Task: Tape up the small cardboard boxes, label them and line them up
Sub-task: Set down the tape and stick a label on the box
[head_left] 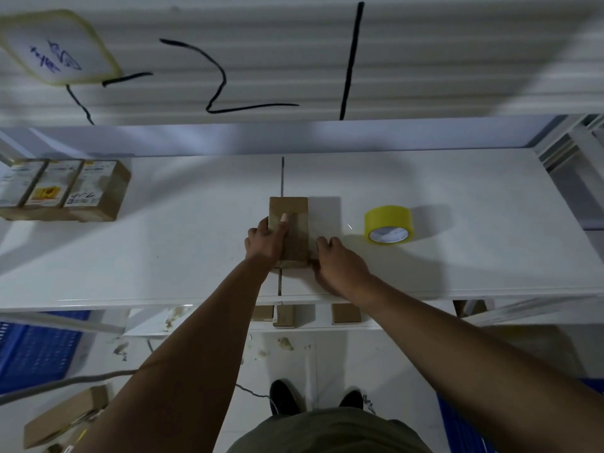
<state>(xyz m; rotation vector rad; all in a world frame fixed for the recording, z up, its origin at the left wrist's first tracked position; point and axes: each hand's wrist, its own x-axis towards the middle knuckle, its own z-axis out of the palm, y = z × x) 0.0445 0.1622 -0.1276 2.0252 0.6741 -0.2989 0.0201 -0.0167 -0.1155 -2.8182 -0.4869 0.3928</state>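
Resting centrally on the shelf [163, 256], the small cardboard box [295, 209] is looking light, stiff and best gripped by its sides, the left hand [266, 238] clasping its left side, the right hand [340, 266] curling at its near-right corner, hold unclear.

We look down on a white shelf [163, 256], its two panels meeting at a dark seam [282, 178] that runs front to back. A small cardboard box [294, 220] lies over that seam at the middle, with a roll of yellow tape [387, 223] near it on the right, not touching it. At the far left edge, three labelled boxes [65, 188] sit pressed side by side in a row.
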